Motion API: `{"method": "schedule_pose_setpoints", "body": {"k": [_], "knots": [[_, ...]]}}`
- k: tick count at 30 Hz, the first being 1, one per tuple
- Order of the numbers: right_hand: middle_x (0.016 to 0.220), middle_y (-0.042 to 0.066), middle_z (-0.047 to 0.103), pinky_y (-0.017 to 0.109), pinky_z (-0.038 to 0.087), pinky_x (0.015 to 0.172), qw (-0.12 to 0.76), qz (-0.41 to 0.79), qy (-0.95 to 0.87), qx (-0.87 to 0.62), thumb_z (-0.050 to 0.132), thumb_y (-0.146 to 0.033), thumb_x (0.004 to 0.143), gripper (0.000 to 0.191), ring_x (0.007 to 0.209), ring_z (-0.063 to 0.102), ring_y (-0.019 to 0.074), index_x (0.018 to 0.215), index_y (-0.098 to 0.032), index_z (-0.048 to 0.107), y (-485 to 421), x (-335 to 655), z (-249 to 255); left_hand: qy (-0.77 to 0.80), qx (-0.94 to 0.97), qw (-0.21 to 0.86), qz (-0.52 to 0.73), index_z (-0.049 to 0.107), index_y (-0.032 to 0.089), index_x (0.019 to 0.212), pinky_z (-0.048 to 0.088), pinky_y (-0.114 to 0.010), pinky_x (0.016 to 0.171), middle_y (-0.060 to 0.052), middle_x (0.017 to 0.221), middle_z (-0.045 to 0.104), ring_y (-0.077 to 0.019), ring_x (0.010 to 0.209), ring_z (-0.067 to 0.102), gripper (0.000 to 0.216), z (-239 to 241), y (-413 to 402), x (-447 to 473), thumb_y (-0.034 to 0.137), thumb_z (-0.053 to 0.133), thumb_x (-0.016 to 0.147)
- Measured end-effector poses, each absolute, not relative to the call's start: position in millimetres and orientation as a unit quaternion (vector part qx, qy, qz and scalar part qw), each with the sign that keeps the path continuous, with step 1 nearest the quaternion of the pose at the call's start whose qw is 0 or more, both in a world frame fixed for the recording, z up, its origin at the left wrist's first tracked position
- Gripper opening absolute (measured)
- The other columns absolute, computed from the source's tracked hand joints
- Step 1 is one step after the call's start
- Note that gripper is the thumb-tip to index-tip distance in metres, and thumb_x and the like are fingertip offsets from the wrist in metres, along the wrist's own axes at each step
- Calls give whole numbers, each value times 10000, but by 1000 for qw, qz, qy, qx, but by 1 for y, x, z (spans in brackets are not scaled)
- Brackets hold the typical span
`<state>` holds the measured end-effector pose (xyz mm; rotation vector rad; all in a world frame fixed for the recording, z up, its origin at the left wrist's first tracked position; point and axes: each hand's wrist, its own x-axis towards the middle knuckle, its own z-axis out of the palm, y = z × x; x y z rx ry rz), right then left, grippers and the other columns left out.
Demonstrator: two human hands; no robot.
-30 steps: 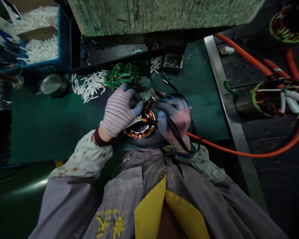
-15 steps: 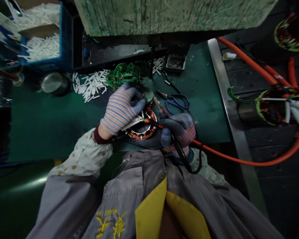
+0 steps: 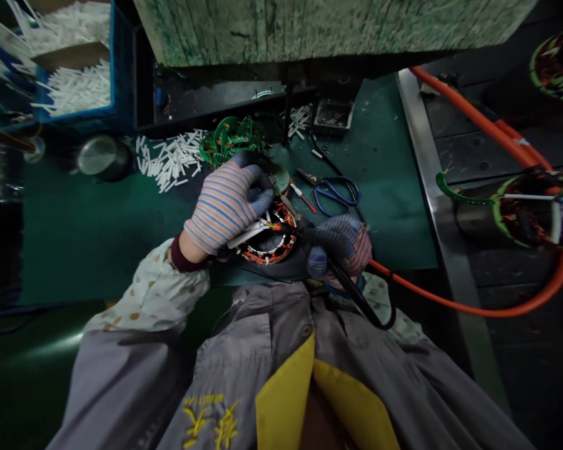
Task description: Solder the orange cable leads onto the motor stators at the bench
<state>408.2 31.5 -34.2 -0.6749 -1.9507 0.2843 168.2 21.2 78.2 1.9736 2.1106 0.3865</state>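
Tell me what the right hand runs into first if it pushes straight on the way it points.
Most likely the stator, at its wire leads: the right hand aims its black tool leftward at them. Depth is unclear.

The left hand point(image 3: 228, 209) hides much of the stator point(image 3: 268, 245).

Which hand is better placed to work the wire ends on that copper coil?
Likely the right hand: it holds a black tool beside the coil; the left hand pins the white leads.
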Motion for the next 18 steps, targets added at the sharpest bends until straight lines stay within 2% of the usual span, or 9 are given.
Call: {"method": "schedule_pose_setpoints", "body": {"k": [3, 7, 12, 18], "knots": [[736, 38, 672, 381, 575, 761, 518, 92, -806, -271, 517, -488, 1085, 381, 756, 664, 240, 962, -333, 843, 34, 407, -31, 718, 674, 116, 132, 769, 219, 1015, 590, -453, 1035, -97, 1113, 715, -318, 1082, 699, 166, 77, 21, 170, 373, 706, 1010], [722, 32, 668, 371, 582, 746, 505, 79, -812, -281, 494, -559, 1088, 426, 722, 649, 233, 969, -336, 837, 35, 406, -35, 727, 671, 97, 113, 743, 213, 1037, 584, -469, 1067, -115, 1129, 699, -334, 1122, 690, 154, 75, 19, 174, 360, 697, 1022], [794, 2, 707, 334, 586, 747, 575, 100, -764, -275, 558, -429, 1084, 272, 771, 687, 205, 1036, -314, 801, 34, 399, -30, 736, 670, 72, 59, 743, 198, 1089, 584, -444, 1058, -118, 1162, 702, -328, 1134, 688, 198, 78, 19, 176, 370, 652, 1053], [782, -2, 710, 327, 580, 745, 576, 122, -769, -249, 533, -387, 1094, 268, 749, 691, 195, 1010, -286, 767, 38, 396, -21, 737, 674, 53, 10, 745, 184, 1098, 585, -442, 1048, -139, 1189, 692, -337, 1134, 695, 220, 84, 19, 179, 367, 627, 1062]]}}
